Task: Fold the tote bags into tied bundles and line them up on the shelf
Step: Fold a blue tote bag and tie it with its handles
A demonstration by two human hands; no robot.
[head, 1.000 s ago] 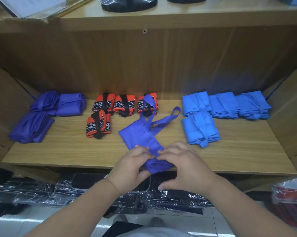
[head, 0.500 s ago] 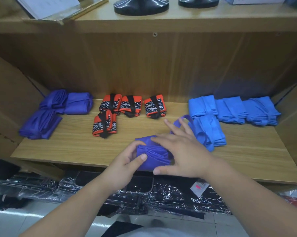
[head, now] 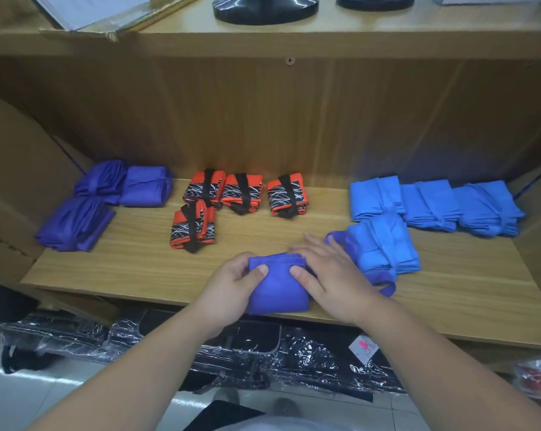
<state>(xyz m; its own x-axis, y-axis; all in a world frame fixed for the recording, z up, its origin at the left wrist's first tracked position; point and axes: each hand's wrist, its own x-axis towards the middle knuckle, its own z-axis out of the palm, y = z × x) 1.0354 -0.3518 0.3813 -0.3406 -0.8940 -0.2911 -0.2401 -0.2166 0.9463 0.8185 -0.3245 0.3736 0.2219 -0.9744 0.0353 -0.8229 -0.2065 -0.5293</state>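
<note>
Folded purple tote bag (head: pixel 278 292) sits at the front edge of the shelf (head: pixel 449 293), a squarish stack with its layered edges on the far side. Left hand (head: pixel 228 286) grips the bag's left side. Its fingers are curled round that edge with the tips hidden behind the fabric, and the thumb (head: pixel 261 269) lies on top near the far-left corner. Right hand (head: pixel 334 275) lies flat on the bag's right side. Its fingers (head: pixel 312 245) are mostly straight and spread, reaching past the bag's far-right corner, and its thumb (head: pixel 297 271) presses down on top. The two thumb tips are near each other but apart. Whether the right fingertips touch fabric or wood, cannot tell. A purple handle loop (head: pixel 385 283) trails out to the right of the bag from under the right hand, and another bit of loop (head: pixel 334 237) shows just beyond the right fingers, against the nearest of the light blue bundles (head: pixel 384 244). That bundle sits just right of the bag, with three more in a row behind it. Orange-and-black bundles (head: pixel 193 227), tied with black straps, lie beyond and left of the bag, one nearer and three in a row at the back. Dark purple bundles (head: pixel 76 223), three of them, lie well to the left of the bag. Below the bag, under the shelf, are dark items in shiny plastic wrap (head: pixel 263 353), one with a pink tag (head: pixel 364 345). Above and behind the bag, an upper board carries a round black base (head: pixel 264 7).
</note>
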